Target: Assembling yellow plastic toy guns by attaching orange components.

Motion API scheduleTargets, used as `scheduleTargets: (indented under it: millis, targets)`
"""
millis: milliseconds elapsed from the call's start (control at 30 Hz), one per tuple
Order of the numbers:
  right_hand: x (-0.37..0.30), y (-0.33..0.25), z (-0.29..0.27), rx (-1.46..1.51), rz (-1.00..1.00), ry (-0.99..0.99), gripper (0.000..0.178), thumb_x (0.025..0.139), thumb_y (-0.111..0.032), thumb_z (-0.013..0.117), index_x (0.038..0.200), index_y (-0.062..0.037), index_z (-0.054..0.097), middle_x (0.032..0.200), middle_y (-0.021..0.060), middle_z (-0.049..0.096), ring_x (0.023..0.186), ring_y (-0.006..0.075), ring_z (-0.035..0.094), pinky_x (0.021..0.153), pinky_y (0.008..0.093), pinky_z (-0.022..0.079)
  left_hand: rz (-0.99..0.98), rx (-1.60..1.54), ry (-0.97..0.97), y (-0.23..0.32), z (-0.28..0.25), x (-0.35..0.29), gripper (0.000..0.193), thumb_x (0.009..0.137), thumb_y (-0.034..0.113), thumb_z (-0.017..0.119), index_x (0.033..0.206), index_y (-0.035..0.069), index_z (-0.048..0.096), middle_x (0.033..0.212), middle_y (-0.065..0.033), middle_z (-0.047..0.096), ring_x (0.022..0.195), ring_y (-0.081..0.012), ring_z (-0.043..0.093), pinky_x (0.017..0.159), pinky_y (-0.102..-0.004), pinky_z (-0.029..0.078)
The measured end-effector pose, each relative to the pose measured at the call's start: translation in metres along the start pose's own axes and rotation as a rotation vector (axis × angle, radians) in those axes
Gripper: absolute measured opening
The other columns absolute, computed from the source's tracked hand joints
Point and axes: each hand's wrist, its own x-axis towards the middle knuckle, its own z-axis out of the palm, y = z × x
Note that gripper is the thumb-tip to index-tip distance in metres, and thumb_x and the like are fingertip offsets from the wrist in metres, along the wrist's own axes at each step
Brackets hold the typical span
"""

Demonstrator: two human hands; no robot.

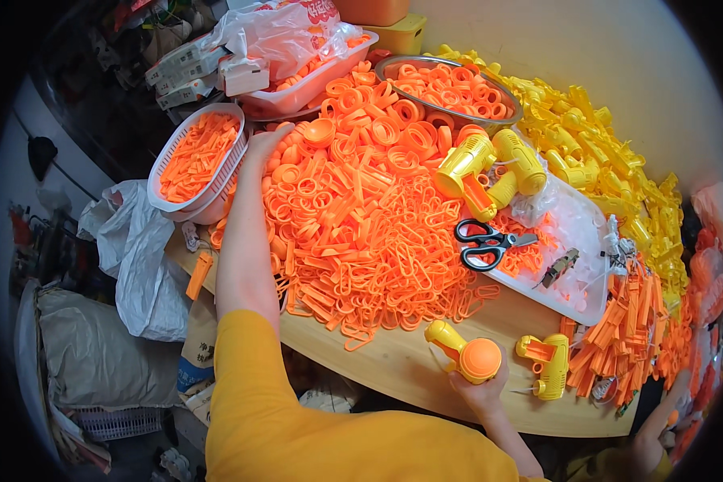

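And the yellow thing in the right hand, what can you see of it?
The yellow piece looks like glossy moulded plastic: a rounded body with a domed orange end facing the camera, and a stubby handle-like part pointing up and left. A thin pale strand shows at its left. The right hand holds it over the table, hiding some of its lower side.

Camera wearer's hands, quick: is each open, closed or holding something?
Left hand: at the upper-left edge of the orange parts pile; open or closed cannot be told.
Right hand: closed on a yellow plastic housing with an orange dome.
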Motion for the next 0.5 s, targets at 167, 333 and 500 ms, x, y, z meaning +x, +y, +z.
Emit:
scheduleTargets:
  millis: [167,333,500]
  targets:
    - [0.003,-0.005,0.004,0.096,0.086,0.003,0.060,0.058,-0.013,0.082,0.108,-0.0039,0.050,0.095,0.0050,0.058,0.084,0.0159,0.059,0.078,0.0310,0.049,-0.052,-0.070,0.022,-0.007,-0.009,0.009,0.044,0.070,0.041,0.079,0.084,0.002,0.066,0.081,-0.0077,0.066,0.066,-0.0134,0.061,0.059,-0.0242,0.049]
    - [0.001,0.001,0.001,0.085,0.093,0.015,0.060,0.059,-0.013,0.082,0.108,-0.0040,0.049,0.095,0.0053,0.059,0.085,0.0156,0.059,0.079,0.0310,0.049,-0.039,-0.269,0.022,-0.007,0.009,-0.013,0.053,0.068,0.044,0.079,0.100,0.003,0.067,0.087,-0.0053,0.066,0.074,-0.0181,0.061,0.072,-0.0285,0.049]
    - [0.002,-0.001,0.001,0.117,0.114,-0.011,0.059,0.060,-0.011,0.082,0.108,-0.0042,0.049,0.095,0.0051,0.060,0.085,0.0151,0.060,0.079,0.0310,0.049,-0.027,-0.390,0.049,0.001,0.000,-0.027,0.053,0.070,0.037,0.080,0.108,0.003,0.064,0.091,-0.0047,0.065,0.076,-0.0159,0.061,0.072,-0.0252,0.049]
